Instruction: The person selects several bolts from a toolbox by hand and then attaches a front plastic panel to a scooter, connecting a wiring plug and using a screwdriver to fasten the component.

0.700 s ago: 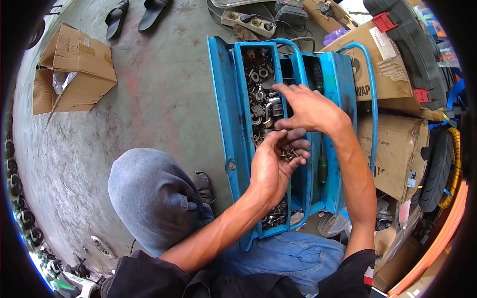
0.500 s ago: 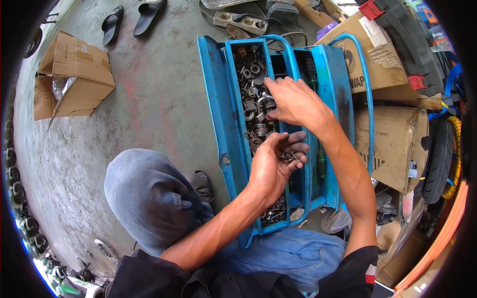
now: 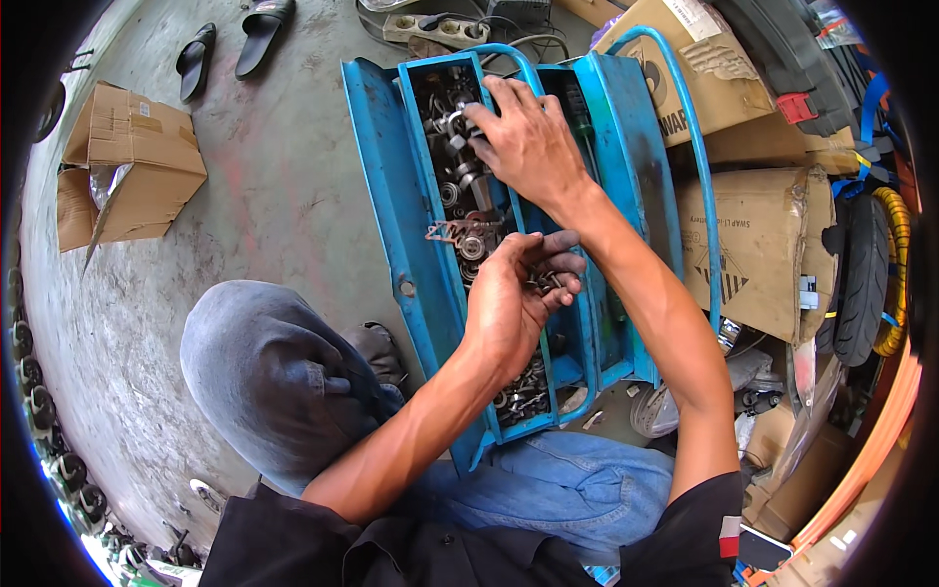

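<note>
Farther along the tray (image 3: 528, 427) than half a second ago, the right hand (image 3: 533, 147) has moved toward its far end, and a rust-brown strip (image 3: 455, 232) now shows across the tray's left rim. Closest in are the person's black sleeves (image 3: 279, 528) and bent legs in blue jeans (image 3: 567, 489); the blue toolbox (image 3: 377, 166) stands just beyond, opened out. Over the tray's nearer half, the left hand (image 3: 514, 298) is cupped, its grip curled round a small heap of screws (image 3: 544, 282). Past it, loose metal parts (image 3: 471, 191) crowd the tray as far as the right hand, turned palm down with fingers bent beside a shiny fitting (image 3: 458, 127); whether its grip has hold of that piece, I cannot tell. Right of the toolbox sit worn cardboard boxes (image 3: 758, 245) and a black tyre (image 3: 861, 279). On the grey floor (image 3: 284, 147) to the left stands an open carton (image 3: 132, 161). Beyond the toolbox's far end lies a power strip (image 3: 437, 29), and two black sandals (image 3: 196, 64) lie at the far left.
</note>
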### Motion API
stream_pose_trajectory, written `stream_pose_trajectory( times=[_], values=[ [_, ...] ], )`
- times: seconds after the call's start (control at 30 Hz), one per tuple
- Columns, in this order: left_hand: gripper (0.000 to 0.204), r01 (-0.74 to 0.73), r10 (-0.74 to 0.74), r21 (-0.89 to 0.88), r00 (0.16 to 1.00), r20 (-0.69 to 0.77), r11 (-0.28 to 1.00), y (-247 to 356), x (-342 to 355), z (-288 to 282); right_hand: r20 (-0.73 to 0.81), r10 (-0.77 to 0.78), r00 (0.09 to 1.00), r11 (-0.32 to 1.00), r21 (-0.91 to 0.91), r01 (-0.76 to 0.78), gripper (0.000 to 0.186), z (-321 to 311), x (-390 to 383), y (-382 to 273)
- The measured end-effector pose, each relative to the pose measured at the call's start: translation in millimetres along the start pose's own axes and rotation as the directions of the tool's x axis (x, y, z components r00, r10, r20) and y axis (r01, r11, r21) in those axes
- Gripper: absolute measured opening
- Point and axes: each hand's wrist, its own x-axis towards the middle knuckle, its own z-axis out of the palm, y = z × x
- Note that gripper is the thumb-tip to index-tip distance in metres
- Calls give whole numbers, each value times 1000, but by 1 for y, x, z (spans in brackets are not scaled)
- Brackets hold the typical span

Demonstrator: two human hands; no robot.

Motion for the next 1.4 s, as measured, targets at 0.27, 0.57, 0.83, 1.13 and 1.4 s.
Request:
stream_pose_trajectory(
  times=[0.27, 0.57, 0.83, 1.13, 1.4],
  values=[
    [43, 62, -72, 120, 995, 75, 991, -3, -4, 3, 415, -161, 896, 959, 282, 42, 41, -27, -11, -14],
    [42, 80, -95, 168, 992, 83, 983, 0, -7, 2, 439, -250, 863, 957, 247, 151, 40, -19, -11, -5],
    [44, 65, -81, 195, 994, 77, 979, 2, -9, 2, 240, -153, 959, 695, 716, -68, 34, -21, -4, 14],
    [44, 85, -99, 232, 994, 51, 969, 0, -10, 5, 130, 174, 976, 469, 861, -198, 46, -34, 17, 2],
    [39, 49, -58, 203, 998, 39, 978, 2, -6, 0, 36, 199, 979, 308, 947, -97, 35, -2, 39, 15]
  ],
)
